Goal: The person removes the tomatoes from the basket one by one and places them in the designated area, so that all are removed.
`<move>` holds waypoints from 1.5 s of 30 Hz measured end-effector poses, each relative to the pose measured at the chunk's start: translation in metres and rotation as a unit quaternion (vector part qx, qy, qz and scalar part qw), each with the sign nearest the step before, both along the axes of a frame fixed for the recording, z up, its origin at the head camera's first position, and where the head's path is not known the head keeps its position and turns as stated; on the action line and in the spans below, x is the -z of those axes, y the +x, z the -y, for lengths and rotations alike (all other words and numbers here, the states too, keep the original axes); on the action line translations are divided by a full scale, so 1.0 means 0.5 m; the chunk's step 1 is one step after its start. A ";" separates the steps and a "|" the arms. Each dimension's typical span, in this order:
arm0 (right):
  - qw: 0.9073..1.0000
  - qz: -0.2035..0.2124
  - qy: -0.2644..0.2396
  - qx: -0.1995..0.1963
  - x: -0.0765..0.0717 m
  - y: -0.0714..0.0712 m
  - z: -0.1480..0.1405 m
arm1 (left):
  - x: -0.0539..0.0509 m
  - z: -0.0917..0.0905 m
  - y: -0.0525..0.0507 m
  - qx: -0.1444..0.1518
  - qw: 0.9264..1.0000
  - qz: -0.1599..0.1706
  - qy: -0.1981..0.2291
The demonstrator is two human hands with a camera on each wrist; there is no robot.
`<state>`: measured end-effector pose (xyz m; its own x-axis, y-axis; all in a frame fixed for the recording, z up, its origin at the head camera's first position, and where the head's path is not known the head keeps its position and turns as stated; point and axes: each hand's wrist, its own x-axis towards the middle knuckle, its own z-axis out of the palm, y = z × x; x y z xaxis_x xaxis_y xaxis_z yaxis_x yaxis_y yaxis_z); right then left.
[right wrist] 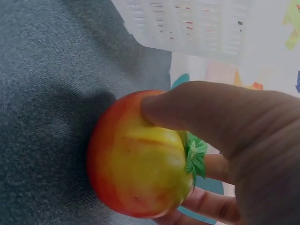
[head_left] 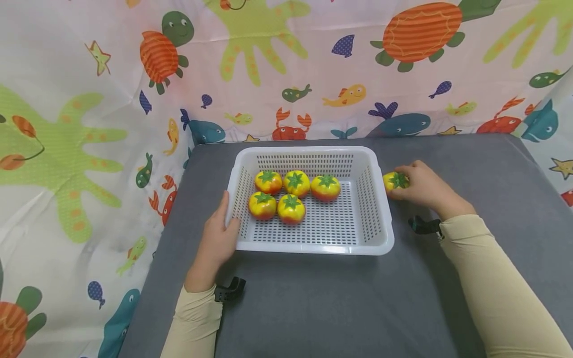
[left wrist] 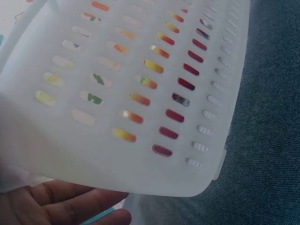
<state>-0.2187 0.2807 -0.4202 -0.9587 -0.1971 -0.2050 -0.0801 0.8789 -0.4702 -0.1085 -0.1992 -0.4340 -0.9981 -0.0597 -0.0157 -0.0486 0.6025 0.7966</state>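
A white plastic basket (head_left: 309, 248) with slotted walls stands on the grey table, holding several yellow-and-red tomatoes (head_left: 291, 209) with green leafy tops. My left hand (head_left: 216, 241) grips the basket's left side, thumb over the rim. In the left wrist view, that hand's fingers (left wrist: 89, 205) show beside the basket wall (left wrist: 108, 154), and tomato colours show through its slots. Just right of the basket, my right hand (head_left: 423, 186) holds another tomato (head_left: 396, 181). The right wrist view shows the thumb on this tomato (right wrist: 136, 164), with fingers around its far side, partly hidden.
The grey table (head_left: 331, 308) extends in front of the basket and to both sides. A curtain (head_left: 264, 114) printed with sea animals hangs behind the table and along its left side. Each wrist wears a black band mount (head_left: 230, 289).
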 end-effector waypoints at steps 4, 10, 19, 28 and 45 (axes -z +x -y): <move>1.000 -0.001 0.006 0.002 0.006 0.003 0.000 | 0.000 -0.002 0.002 -0.001 1.000 -0.003 -0.003; 1.000 -0.001 0.009 0.003 0.007 0.007 0.001 | 0.001 -0.002 0.002 0.001 1.000 -0.004 -0.003; 1.000 -0.005 0.009 0.003 0.002 0.017 0.002 | 0.001 -0.003 0.003 0.001 1.000 -0.002 -0.009; 0.999 -0.016 0.032 -0.003 -0.014 0.022 -0.001 | 0.002 -0.001 0.003 0.005 1.000 0.001 -0.007; 0.993 -0.100 0.032 -0.047 -0.081 0.014 0.026 | 0.002 0.000 0.002 -0.002 1.000 0.001 0.000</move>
<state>-0.2117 0.2679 -0.3798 -0.9595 -0.2802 -0.0276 -0.2492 0.8906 -0.3804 -0.1077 -0.1990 -0.4352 -0.9978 -0.0635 -0.0187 -0.0532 0.6018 0.7969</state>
